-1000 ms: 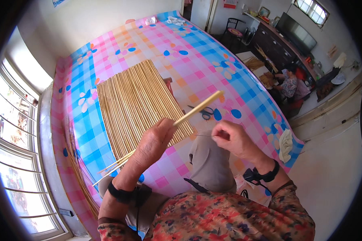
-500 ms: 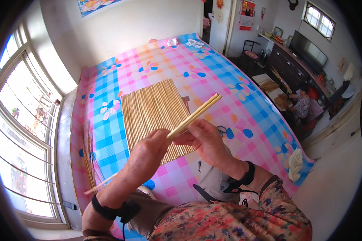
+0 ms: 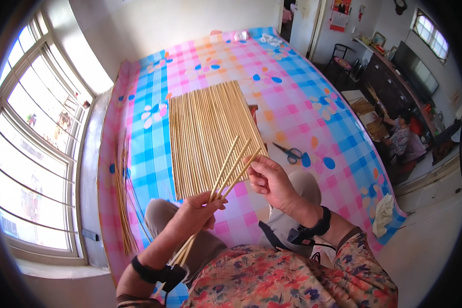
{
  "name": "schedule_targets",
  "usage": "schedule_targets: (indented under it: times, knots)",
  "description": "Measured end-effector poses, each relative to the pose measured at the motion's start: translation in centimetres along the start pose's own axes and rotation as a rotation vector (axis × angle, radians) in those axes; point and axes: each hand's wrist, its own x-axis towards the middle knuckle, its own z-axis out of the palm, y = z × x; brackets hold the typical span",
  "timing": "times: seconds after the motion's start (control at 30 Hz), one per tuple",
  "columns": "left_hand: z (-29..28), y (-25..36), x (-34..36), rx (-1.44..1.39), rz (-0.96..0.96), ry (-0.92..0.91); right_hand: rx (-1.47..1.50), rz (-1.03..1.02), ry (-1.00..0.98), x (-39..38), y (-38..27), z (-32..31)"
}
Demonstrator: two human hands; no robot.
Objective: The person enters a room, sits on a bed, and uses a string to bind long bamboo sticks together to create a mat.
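Observation:
Several pale yellow stalks (image 3: 231,172) fan out from my left hand (image 3: 192,211), which is closed round them. Their upper ends spread over the near edge of a mat of stalks (image 3: 205,131), and their lower ends run down beside my left forearm. My right hand (image 3: 273,186) pinches the rightmost stalk near its upper end with thumb and finger. The mat is a flat panel of stalks laid side by side, and it lies in front of my knees. Dark-handled scissors (image 3: 292,155) rest on the checked sheet to the right of the mat.
The pink and blue checked sheet (image 3: 154,149) covers the platform I sit on. A bundle of long stalks (image 3: 122,210) lies at left, by the window sill. A pale cloth (image 3: 383,214) is at the right edge. Another person (image 3: 399,137) sits lower down at far right.
The stalks, bunched together before, are now spread apart at their upper ends. My hands have separated a little, the left moving down. The view has shifted, and the scissors show fully.

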Motion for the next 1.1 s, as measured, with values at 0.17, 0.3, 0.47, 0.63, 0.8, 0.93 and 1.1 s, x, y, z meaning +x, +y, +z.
schedule_targets:
  times: [0.17, 0.3, 0.47, 0.63, 0.8, 0.93, 1.1]
  knots:
    - [2.1, -4.0, 0.6, -0.23, -0.101, -0.069, -0.048, 0.084, 0.035, 0.3, 2.7, -1.7]
    - [1.9, -5.6, 1.5, -0.271, -0.2, -0.142, -0.19, 0.171, 0.16, 1.1, 3.5, -2.5]
    - [-0.1, -5.1, 3.5, -0.123, -0.232, -0.122, -0.173, 0.166, 0.246, 2.2, 4.3, -4.0]
    - [-4.5, -7.5, 10.7, 0.446, -0.041, 0.21, -0.195, 0.185, 0.312, 2.8, 5.1, -5.1]
    - [-5.6, -7.6, 16.1, 1.001, -0.092, 0.327, -0.218, 0.253, 0.327, 3.5, 5.5, -5.4]
    - [-4.6, -6.1, 17.5, 1.062, 0.114, 0.396, -0.211, 0.262, 0.326, 3.5, 5.3, -5.1]
    - [-2.0, -5.2, 14.7, 0.963, 0.498, 0.317, -0.191, 0.242, 0.312, 2.7, 5.5, -5.9]
